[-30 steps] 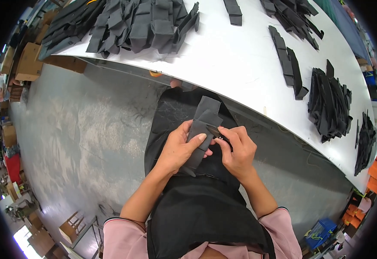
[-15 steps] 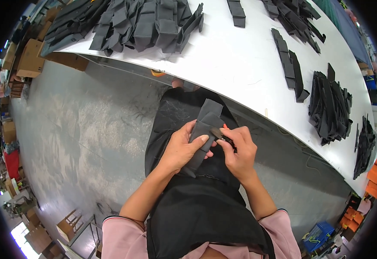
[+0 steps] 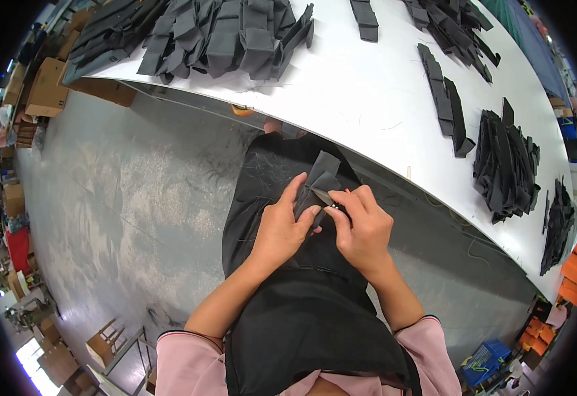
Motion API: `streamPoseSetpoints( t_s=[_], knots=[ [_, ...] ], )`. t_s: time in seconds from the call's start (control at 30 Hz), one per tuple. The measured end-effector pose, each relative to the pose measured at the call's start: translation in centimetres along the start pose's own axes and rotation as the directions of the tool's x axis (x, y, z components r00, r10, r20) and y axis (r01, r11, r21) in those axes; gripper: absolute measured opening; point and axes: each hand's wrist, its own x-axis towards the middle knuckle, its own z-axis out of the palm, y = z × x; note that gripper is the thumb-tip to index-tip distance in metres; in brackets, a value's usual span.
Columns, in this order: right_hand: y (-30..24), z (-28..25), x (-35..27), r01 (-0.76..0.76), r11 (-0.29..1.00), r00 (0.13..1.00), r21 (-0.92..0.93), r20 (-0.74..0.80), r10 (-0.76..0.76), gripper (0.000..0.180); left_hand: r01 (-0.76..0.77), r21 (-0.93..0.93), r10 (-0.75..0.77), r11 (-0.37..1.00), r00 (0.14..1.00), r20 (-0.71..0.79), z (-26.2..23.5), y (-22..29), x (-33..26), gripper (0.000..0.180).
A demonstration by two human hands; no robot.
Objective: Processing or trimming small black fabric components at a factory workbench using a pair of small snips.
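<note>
In my left hand (image 3: 280, 228) is a dark grey fabric strip (image 3: 323, 169), pinched between thumb and fingers above my lap. Its folded upper end sticks up past the index finger. My right hand (image 3: 365, 230) is closed on small thread snips (image 3: 321, 196); their metal blades point left and lie against the strip by my left fingertips. A bit of orange shows near the right index finger. Most of the snips' handle is hidden in the right hand. Loose threads cling to the black apron (image 3: 262, 178) over my lap.
Ahead, a white table (image 3: 361, 99) curves down to the right. A large pile of dark strips (image 3: 229, 39) lies at its left, smaller bundles (image 3: 506, 165) at its right, and two loose strips (image 3: 443, 99) between. A blue basket (image 3: 487, 362) stands on the floor, lower right.
My left index finger has lifted and straightened, and the strip has turned more edge-on. The snips have shifted slightly left, their blades now showing against the strip.
</note>
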Motion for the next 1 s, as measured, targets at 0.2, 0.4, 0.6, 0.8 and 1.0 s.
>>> streamPoseSetpoints(
  t_s=[0.2, 0.4, 0.6, 0.8, 1.0],
  knots=[
    [1.4, 0.9, 0.1, -0.599, 0.511, 0.799, 0.617, 0.412, 0.439, 0.014, 0.090, -0.215, -0.066, 0.973, 0.991, 0.116, -0.2, -2.0, 0.3, 0.047],
    [0.2, 3.3, -2.5, -0.144, 0.881, 0.984, 0.451, -0.027, 0.174, 0.019, 0.167, -0.429, -0.049, 0.888, 0.961, 0.272, -1.0, -3.2, -0.5, 0.049],
    [-0.1, 2.1, -2.5, -0.310, 0.837, 0.951, 0.450, 0.149, 0.272, 0.016, 0.151, -0.324, -0.115, 0.934, 0.985, 0.127, -0.3, -4.1, -0.5, 0.035],
    [1.1, 2.7, -0.4, -0.298, 0.843, 0.940, 0.447, 0.293, 0.177, 0.026, 0.144, -0.069, -0.120, 0.987, 0.953, 0.279, -1.1, -2.7, -0.8, 0.026],
    [-0.2, 0.0, -0.2, -0.211, 0.922, 0.968, 0.324, 0.198, 0.152, 0.021, 0.232, -0.108, -0.198, 0.967, 0.945, 0.260, -2.7, -2.4, -0.8, 0.022]
  ],
)
